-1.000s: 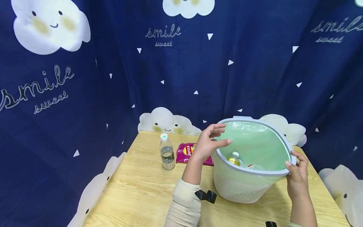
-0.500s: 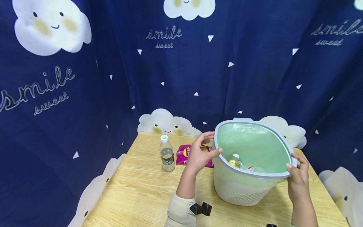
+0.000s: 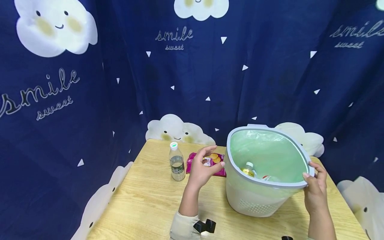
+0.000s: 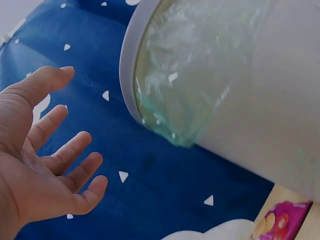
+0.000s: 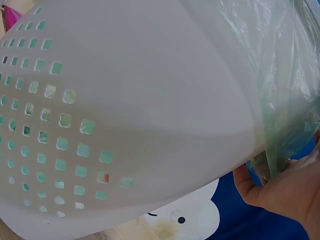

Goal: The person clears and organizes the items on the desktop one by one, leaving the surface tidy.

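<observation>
My right hand (image 3: 316,190) pinches the right side of the rim of a pale trash bin (image 3: 255,196). A thin green liner bag (image 3: 270,151) covers the bin's inside. My left hand (image 3: 199,171) is raised left of the bin, apart from its rim, with fingers and thumb spread and nothing between them. In the left wrist view, that hand (image 4: 52,150) shows a bare palm. Beyond it on the table lies a purple chip bag (image 3: 222,172), partly hidden by the hand. A clear bottle with a white cap (image 3: 177,163) stands upright to the left.
Inside the bin are a bottle with a yellow label (image 3: 248,170) and a clear item with red on it (image 3: 267,178), partly hidden. The wooden table (image 3: 144,200) meets a dark blue cloud-print curtain (image 3: 186,73) behind and at the sides.
My left hand has moved left and down, away from the bin's left rim, to in front of the chip bag. The right hand keeps its grip on the rim.
</observation>
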The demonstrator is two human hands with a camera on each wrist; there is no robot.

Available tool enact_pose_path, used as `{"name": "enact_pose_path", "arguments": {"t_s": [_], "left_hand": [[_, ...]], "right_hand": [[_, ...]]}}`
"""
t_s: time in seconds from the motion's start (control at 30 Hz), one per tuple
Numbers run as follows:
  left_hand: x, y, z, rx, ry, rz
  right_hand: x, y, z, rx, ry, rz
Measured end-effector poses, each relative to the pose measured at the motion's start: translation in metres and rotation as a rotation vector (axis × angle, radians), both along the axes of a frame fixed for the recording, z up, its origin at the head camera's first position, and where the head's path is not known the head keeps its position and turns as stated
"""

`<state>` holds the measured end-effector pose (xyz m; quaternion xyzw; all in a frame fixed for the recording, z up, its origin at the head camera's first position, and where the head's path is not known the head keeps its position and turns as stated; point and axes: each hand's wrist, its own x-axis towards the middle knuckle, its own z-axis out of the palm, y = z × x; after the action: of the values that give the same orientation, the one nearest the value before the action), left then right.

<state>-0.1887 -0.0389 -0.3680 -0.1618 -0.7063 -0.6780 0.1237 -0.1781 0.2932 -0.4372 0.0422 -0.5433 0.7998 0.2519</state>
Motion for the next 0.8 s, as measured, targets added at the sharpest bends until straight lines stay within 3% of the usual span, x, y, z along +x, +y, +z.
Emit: {"name": "enact_pose_path", "arguments": {"t_s": [0.3,0.53,0.8], "left_hand": [[-0.002,-0.019,-0.018,0.003,-0.021,0.098],[-0.023,-0.036,-0.056,0.021,-0.042,0.197],[-0.027,-0.051,-0.072,0.056,-0.044,0.265]], "right_hand": [[-0.001,0.0,0.0,0.002,-0.014,-0.002],[-0.003,-0.001,0.001,0.002,-0.013,0.004],[0.0,0.0,0.002,0.015,-0.03,-0.007]]}}
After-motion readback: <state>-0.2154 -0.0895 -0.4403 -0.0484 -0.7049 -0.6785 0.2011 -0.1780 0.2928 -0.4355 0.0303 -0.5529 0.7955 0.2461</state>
